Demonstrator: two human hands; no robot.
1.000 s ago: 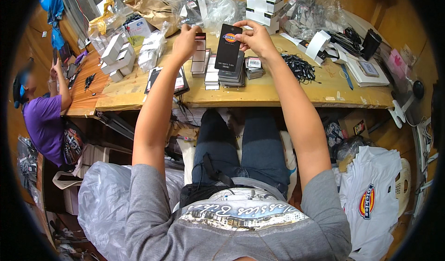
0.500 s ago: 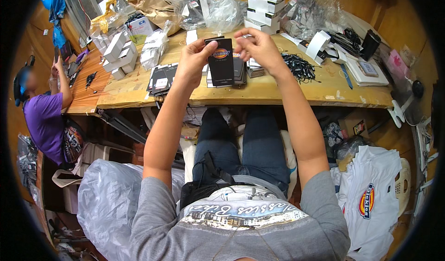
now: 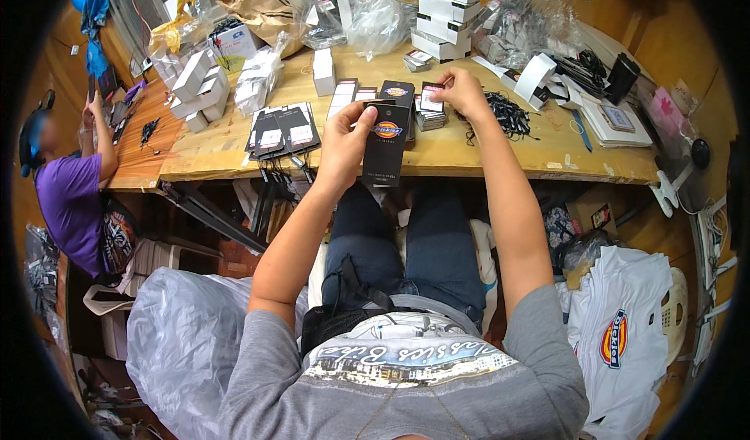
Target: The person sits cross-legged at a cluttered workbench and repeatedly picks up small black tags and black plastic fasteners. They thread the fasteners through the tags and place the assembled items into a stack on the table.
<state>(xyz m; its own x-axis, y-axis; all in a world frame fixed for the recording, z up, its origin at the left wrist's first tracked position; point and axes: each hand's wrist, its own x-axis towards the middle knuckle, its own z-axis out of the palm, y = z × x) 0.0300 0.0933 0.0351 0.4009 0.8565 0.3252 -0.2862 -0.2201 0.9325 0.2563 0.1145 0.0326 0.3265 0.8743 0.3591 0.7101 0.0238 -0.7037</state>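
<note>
At upper centre, our left grip (image 3: 348,137) pinches a black rectangular card tag (image 3: 385,155) while our right grip (image 3: 462,94) pinches a small red-and-white label (image 3: 427,103), a picking step likely calling for clean separation.

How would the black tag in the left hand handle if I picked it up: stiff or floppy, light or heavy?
The black tag is probably fairly stiff: the left hand pinches it near its top, yet it shows no obvious sag. It's likely light, looking like flat card.
</note>
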